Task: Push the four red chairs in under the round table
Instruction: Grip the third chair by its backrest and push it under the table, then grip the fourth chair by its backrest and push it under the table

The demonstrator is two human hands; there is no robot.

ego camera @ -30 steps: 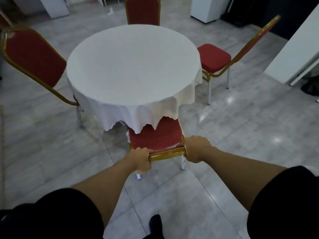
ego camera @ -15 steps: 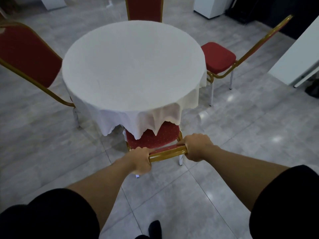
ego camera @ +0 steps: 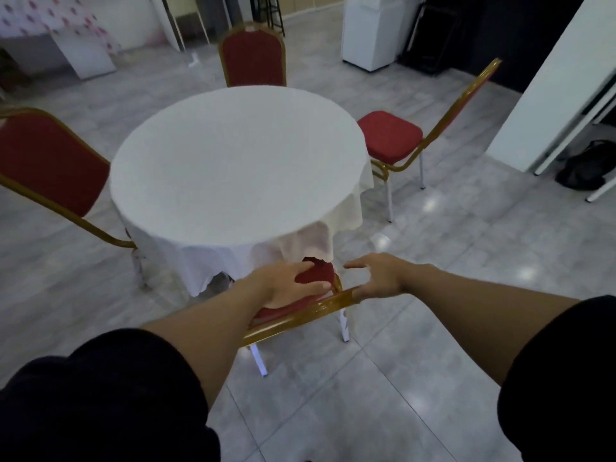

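A round table (ego camera: 233, 161) with a white cloth stands in the middle of the head view. The nearest red chair (ego camera: 300, 315) has its seat hidden under the hanging cloth, with its gold top rail just in front of me. My left hand (ego camera: 286, 285) hovers with spread fingers over the red back pad, past the rail. Off the rail's right end, my right hand (ego camera: 376, 275) is open and holds nothing. The left chair (ego camera: 50, 161) and the right chair (ego camera: 390, 135) stand pulled out from the table. The far chair (ego camera: 253, 58) is close behind the table.
Grey tiled floor surrounds the table. A white cabinet (ego camera: 370, 31) stands at the back right. Beside a white wall panel (ego camera: 546, 95) on the right lies a black bag (ego camera: 586, 165). A white board (ego camera: 83, 58) leans at the back left.
Both hands have let go of the near chair's gold top rail and opened. The chair went further under the cloth. My view has tilted up.
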